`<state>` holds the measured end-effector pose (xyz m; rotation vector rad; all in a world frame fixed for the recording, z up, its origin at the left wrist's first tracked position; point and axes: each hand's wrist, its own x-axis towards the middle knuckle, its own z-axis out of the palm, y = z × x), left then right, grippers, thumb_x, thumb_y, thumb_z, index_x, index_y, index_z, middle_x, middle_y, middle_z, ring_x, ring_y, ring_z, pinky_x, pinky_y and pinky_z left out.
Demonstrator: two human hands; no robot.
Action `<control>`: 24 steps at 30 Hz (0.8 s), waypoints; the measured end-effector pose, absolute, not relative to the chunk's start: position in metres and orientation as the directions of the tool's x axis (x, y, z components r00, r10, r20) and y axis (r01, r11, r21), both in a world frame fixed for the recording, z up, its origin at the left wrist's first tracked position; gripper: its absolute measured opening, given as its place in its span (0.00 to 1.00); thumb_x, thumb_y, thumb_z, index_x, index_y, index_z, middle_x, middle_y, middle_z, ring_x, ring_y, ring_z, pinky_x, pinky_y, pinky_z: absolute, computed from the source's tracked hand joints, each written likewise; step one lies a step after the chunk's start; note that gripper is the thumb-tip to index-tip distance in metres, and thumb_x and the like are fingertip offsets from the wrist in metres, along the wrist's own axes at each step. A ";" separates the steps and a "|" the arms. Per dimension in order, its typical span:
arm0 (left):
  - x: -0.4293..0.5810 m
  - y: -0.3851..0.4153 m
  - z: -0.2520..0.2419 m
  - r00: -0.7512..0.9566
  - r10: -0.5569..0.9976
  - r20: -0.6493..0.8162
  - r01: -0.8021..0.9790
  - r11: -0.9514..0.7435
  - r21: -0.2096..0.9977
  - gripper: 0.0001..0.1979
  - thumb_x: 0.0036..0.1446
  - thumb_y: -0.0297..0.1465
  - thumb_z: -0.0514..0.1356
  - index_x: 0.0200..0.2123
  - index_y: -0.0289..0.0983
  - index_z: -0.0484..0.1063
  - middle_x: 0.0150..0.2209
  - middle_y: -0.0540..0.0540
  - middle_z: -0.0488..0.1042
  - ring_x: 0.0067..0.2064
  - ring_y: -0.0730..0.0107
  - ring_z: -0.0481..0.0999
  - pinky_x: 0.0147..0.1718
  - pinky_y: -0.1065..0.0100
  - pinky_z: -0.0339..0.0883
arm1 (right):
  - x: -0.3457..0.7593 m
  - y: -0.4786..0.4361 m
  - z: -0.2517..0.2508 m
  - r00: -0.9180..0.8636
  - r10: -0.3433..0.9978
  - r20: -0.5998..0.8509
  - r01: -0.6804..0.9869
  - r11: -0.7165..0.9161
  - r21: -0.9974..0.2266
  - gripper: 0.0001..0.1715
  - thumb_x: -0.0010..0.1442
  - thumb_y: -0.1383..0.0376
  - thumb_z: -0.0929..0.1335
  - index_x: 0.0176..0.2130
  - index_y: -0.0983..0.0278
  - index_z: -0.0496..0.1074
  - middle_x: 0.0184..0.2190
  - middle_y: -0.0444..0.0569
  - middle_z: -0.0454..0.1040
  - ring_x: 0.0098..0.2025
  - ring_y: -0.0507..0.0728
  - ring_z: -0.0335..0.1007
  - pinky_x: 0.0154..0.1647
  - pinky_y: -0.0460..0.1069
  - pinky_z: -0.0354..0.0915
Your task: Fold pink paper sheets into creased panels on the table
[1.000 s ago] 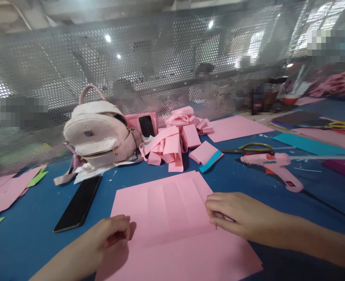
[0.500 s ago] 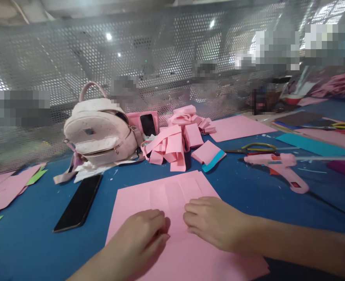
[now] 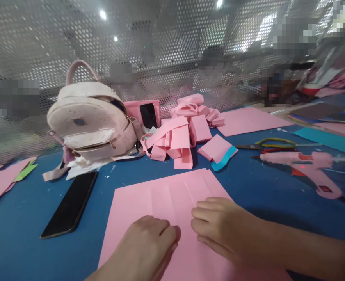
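A creased pink sheet point(image 3: 137, 203) lies on the blue table, and a second sheet edge shows under it at the right. My left hand point(image 3: 149, 244) rests on the sheet's near part with its fingers curled in. To the right, my right hand point(image 3: 219, 226) also presses on the sheet, its fingers bent and close together. Both hands are closed at the paper, a small gap between them; whatever their fingertips may pinch is hidden. Folded pink strips point(image 3: 181, 140) lie behind the sheet, next to a pink piece with a blue edge point(image 3: 216, 150).
A black phone point(image 3: 71, 207) lies at the left, before a pale pink backpack point(image 3: 93, 121). A pink glue gun point(image 3: 310, 162) and yellow-handled scissors point(image 3: 274, 143) lie at the right. A perforated metal screen point(image 3: 166, 47) stands behind.
The view has shifted and come closer, so the backpack sits further left and the glue gun further right. Both hands remain on the sheet in much the same curled pose.
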<state>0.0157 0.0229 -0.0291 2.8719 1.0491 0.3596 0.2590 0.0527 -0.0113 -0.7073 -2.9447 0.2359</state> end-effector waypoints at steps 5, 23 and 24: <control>0.016 0.024 -0.030 0.760 0.621 0.193 0.618 -0.782 0.084 0.07 0.62 0.24 0.54 0.32 0.41 0.63 0.26 0.53 0.69 0.23 0.65 0.68 0.22 0.63 0.56 | 0.258 0.055 -0.019 -0.905 0.423 0.044 0.412 0.899 -0.150 0.11 0.61 0.71 0.67 0.29 0.61 0.61 0.28 0.41 0.65 0.29 0.56 0.51 0.31 0.53 0.46; 0.033 0.003 -0.038 0.713 0.315 0.627 0.568 -0.783 -0.252 0.13 0.64 0.21 0.54 0.41 0.36 0.78 0.37 0.54 0.82 0.36 0.73 0.79 0.39 0.69 0.70 | 0.257 0.050 -0.020 -0.886 0.458 0.075 0.444 0.883 -0.153 0.09 0.59 0.73 0.66 0.31 0.61 0.63 0.28 0.43 0.67 0.30 0.57 0.54 0.32 0.53 0.46; 0.033 0.000 -0.043 0.690 0.346 0.636 0.591 -0.776 -0.220 0.13 0.65 0.20 0.54 0.41 0.36 0.79 0.38 0.55 0.82 0.37 0.75 0.79 0.41 0.71 0.71 | 0.257 0.050 -0.020 -0.888 0.453 0.075 0.439 0.886 -0.152 0.09 0.59 0.73 0.66 0.31 0.61 0.63 0.28 0.44 0.67 0.30 0.57 0.54 0.31 0.53 0.46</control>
